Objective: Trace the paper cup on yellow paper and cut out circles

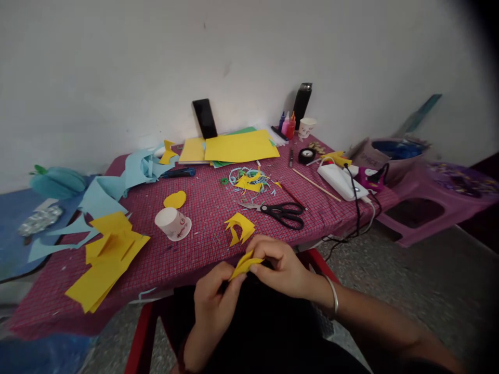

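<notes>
Left grip (214,295) and right grip (284,266) pinch yellow paper (247,267) by the counter's (212,205) near edge; probably super light, bendy, hold its ends.

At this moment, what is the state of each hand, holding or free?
Left hand: closed, pinching the yellow paper.
Right hand: closed, pinching the same yellow paper.

A head-worn camera looks forward and down across the nearby table (208,228).
</notes>
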A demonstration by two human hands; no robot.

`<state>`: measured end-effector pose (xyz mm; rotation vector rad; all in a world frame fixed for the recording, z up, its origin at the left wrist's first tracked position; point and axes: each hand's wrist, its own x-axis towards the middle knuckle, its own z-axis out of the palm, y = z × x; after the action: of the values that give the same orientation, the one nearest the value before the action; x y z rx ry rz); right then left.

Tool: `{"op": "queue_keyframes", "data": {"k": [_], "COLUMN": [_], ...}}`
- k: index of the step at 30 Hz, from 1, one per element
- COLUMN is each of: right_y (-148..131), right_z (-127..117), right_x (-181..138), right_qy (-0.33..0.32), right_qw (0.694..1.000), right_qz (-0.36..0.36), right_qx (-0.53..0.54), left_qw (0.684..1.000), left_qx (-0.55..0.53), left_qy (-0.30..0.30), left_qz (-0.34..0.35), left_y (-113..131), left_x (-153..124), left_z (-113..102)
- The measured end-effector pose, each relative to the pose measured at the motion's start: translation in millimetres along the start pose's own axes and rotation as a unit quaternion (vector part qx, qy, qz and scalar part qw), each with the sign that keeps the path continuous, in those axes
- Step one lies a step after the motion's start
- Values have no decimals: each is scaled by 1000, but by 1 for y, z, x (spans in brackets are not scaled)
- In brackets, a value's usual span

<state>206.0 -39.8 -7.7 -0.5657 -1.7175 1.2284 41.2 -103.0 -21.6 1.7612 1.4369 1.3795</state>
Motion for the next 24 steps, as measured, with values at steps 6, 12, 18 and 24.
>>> {"op": "queue_keyframes", "data": {"k": [6, 12, 18, 24], "right_y": [4, 11, 7, 7], "right_z": [-10, -17, -16, 9], "right_x": [-1, -3, -1, -5], "right_qy": [-34, -56, -68, -31], "right_qw": [986, 989, 992, 967], "right_qz": [-10, -14, -10, 156], "right_qx": [160, 137, 106, 201], "left_qw": [926, 890, 985, 981], "left_qx": [198, 261, 114, -109], "left_qy": [26, -37, -17, 13], "left_qz": [321, 371, 125, -158], "left_y": [2, 5, 14, 9], "left_x": [-6, 0, 3, -5], "left_z": [-18, -23, -9, 13]}}
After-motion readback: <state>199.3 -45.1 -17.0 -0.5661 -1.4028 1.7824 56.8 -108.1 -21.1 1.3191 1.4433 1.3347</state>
